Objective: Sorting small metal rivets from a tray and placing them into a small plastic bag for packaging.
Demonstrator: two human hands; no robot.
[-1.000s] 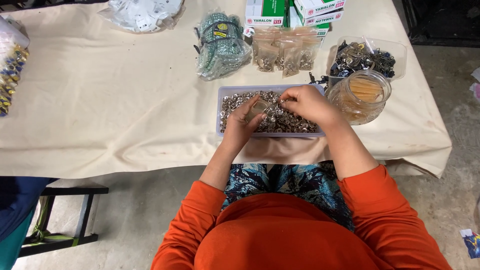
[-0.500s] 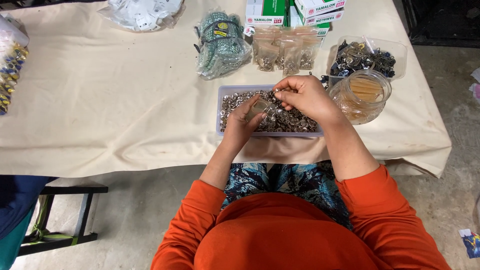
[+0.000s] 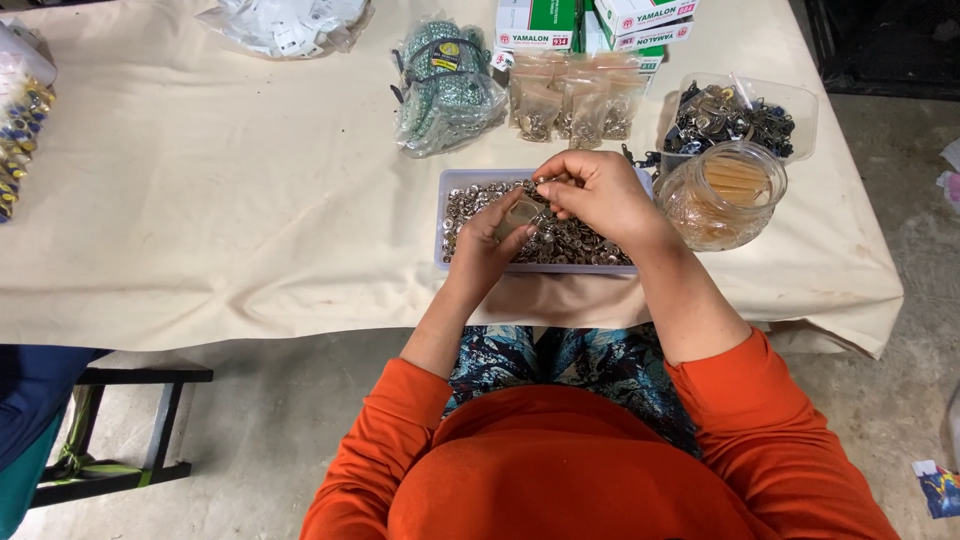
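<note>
A shallow grey tray (image 3: 445,218) full of small silvery metal snap buttons sits near the table's front edge. My left hand (image 3: 492,236) rests over the tray and holds a small clear plastic bag (image 3: 520,213) at its mouth. My right hand (image 3: 592,190) is above the tray's middle, fingertips pinched on a few metal pieces right at the bag's opening. Both forearms come up from orange sleeves.
A clear round jar (image 3: 723,192) stands right of the tray, a clear tub of dark metal parts (image 3: 735,115) behind it. Small filled bags (image 3: 575,100), a green bundle (image 3: 445,85), boxes (image 3: 545,20) and a white bag (image 3: 285,22) lie farther back. A stool (image 3: 120,420) stands lower left.
My right hand has lifted from the pile of buttons and drawn in to the bag's mouth. My left hand has kept the bag almost still.
</note>
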